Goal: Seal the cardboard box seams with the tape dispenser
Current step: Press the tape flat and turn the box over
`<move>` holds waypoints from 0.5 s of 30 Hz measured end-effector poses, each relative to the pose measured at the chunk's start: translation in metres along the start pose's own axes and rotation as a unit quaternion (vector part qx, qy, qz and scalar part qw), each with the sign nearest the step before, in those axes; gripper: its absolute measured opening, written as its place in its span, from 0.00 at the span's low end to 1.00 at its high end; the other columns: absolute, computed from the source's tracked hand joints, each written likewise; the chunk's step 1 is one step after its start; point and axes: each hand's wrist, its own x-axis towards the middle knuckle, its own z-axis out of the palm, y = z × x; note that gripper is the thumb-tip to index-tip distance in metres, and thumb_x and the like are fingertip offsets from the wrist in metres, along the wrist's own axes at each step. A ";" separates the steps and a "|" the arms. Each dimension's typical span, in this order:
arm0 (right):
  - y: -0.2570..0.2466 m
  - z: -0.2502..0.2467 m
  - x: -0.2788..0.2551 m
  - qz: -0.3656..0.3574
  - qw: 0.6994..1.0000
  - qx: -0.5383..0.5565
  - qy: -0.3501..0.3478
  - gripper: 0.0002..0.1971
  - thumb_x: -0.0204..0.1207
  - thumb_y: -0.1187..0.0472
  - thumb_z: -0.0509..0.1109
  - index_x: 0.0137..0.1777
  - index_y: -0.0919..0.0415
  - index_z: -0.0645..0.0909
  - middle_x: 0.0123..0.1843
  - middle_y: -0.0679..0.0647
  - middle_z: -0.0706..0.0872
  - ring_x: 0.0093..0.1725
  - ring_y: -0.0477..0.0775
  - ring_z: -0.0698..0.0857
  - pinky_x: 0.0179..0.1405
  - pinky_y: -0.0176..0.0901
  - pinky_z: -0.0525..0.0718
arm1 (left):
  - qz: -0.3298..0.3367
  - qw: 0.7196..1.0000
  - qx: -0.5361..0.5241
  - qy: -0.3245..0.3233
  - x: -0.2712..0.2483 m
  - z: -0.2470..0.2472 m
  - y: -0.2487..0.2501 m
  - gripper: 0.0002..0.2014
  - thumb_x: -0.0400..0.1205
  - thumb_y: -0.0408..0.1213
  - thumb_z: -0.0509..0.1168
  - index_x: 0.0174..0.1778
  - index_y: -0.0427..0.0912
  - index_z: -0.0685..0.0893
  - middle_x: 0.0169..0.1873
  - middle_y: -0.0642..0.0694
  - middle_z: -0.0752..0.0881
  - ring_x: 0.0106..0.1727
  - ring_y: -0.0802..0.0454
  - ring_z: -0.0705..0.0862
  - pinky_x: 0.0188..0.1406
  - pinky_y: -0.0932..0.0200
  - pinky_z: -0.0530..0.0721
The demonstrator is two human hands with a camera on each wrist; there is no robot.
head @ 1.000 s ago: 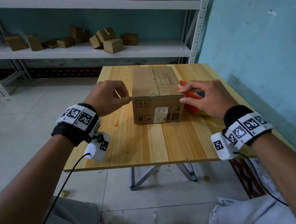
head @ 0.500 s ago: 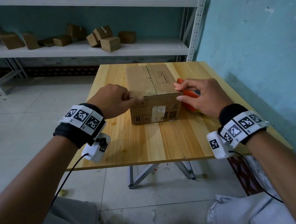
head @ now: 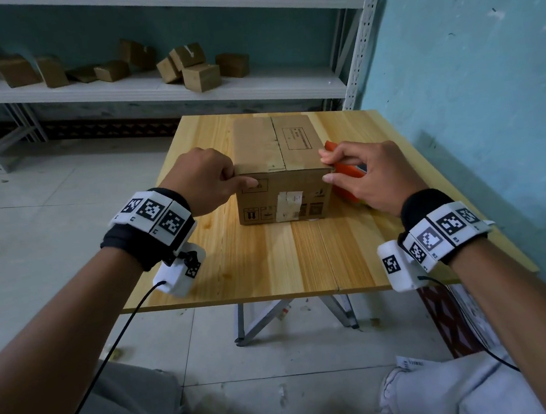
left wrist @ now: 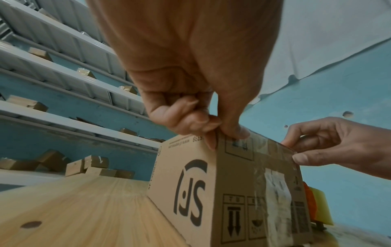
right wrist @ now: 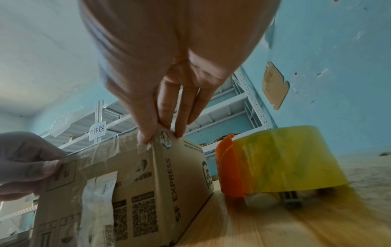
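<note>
Both hands forward, left hand (head: 205, 180) curled and pinching, right hand (head: 368, 176) pinching

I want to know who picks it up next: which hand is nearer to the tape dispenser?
Right. The right hand pinches the box corner just beside the tape dispenser; the left hand is across the box.

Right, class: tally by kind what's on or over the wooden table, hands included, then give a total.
cardboard box: 1
tape dispenser: 1
hands: 2 (left hand, right hand)
Total: 4
</note>
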 end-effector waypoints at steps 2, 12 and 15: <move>0.000 0.000 0.000 0.001 1.000 -0.002 0.000 0.14 0.73 0.60 0.79 0.58 0.58 0.87 0.63 0.49 0.89 0.61 0.37 0.86 0.60 0.22 0.79 | -0.002 1.000 -0.010 -0.002 0.000 0.001 -0.001 0.21 0.79 0.56 0.65 0.37 0.38 0.86 0.28 0.48 0.82 0.31 0.55 0.77 0.27 0.62 0.71; 0.002 -0.003 0.001 0.014 1.000 0.005 -0.005 0.14 0.73 0.59 0.79 0.57 0.57 0.88 0.63 0.47 0.89 0.60 0.37 0.86 0.58 0.23 0.80 | 0.012 0.998 -0.050 -0.025 0.000 -0.003 -0.006 0.19 0.77 0.56 0.66 0.35 0.43 0.85 0.25 0.53 0.84 0.27 0.62 0.81 0.27 0.68 0.71; 0.002 -0.004 0.002 0.017 1.000 0.008 -0.007 0.13 0.72 0.59 0.79 0.57 0.56 0.88 0.63 0.47 0.89 0.57 0.29 0.83 0.56 0.18 0.78 | 0.032 0.999 -0.029 -0.033 0.001 -0.007 -0.008 0.18 0.76 0.57 0.67 0.38 0.43 0.85 0.28 0.55 0.84 0.31 0.64 0.80 0.29 0.68 0.70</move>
